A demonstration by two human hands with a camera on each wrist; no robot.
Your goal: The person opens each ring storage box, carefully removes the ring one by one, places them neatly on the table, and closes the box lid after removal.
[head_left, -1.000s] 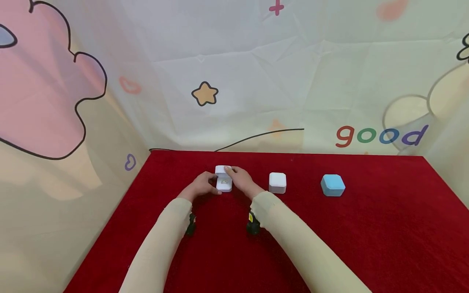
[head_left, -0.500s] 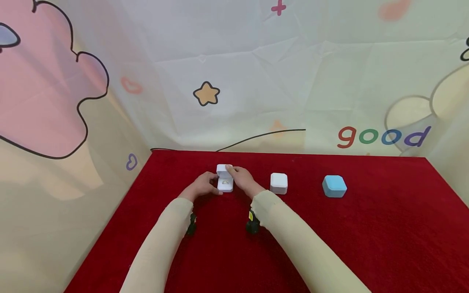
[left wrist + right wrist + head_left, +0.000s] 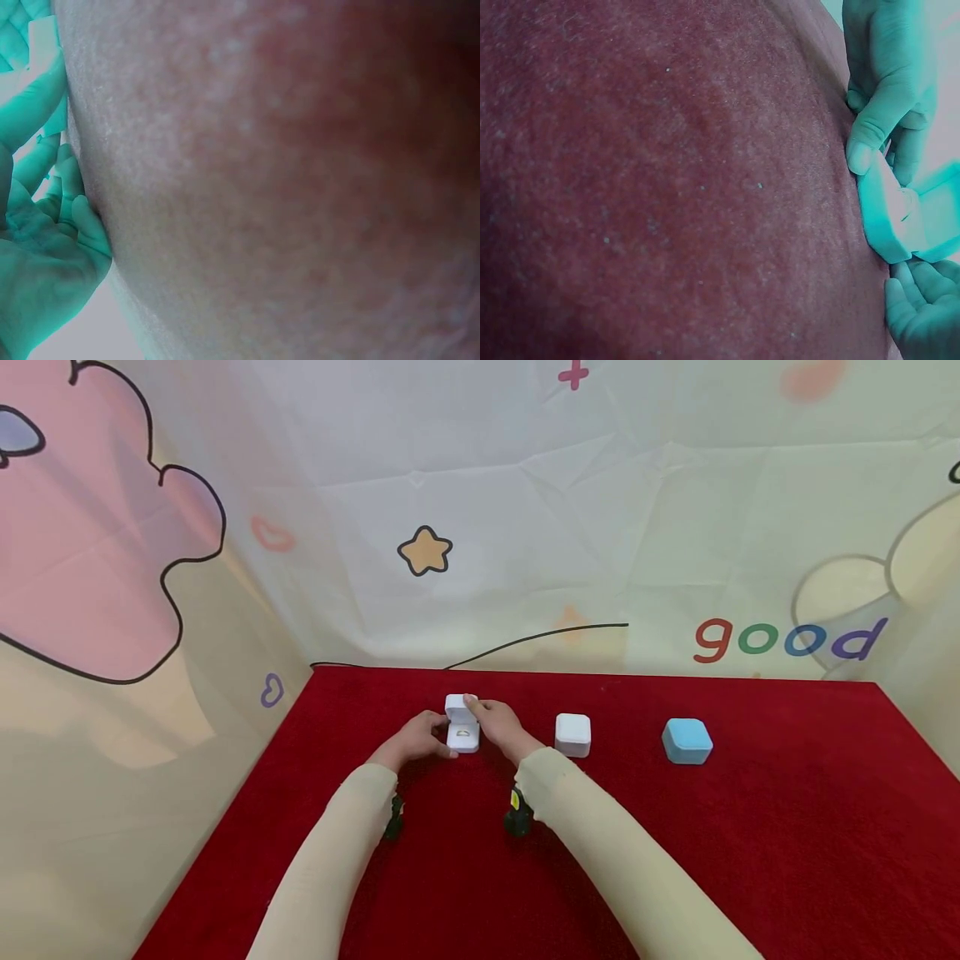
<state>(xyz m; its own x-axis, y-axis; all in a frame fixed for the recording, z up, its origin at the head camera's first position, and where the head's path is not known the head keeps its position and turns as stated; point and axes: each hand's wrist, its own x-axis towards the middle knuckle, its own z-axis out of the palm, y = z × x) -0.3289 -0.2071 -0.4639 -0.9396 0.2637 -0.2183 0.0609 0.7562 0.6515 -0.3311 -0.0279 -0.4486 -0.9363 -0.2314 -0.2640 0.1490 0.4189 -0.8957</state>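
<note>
A small white ring box (image 3: 463,739) stands on the red cloth with its lid raised. Inside its base is a ring (image 3: 462,733), too small to make out in detail. My left hand (image 3: 417,739) grips the base from the left side, thumb at the front. From the right, my right hand (image 3: 501,724) holds the raised lid, its thumb on the lid's face and its other fingers hidden behind. The right wrist view shows the opened box (image 3: 885,214) between both hands; in the left wrist view my left hand (image 3: 49,262) appears at the edge.
A second white box (image 3: 573,735), lid down, sits right of my right hand. Farther right is a light blue box (image 3: 687,742), also lid down. Red cloth (image 3: 465,877) covers the table. A printed curtain (image 3: 525,560) hangs along the back and sides.
The head view has shifted very slightly, so everything appears a little farther right. Both hands keep the same hold on the ring box, and its lid stays raised.
</note>
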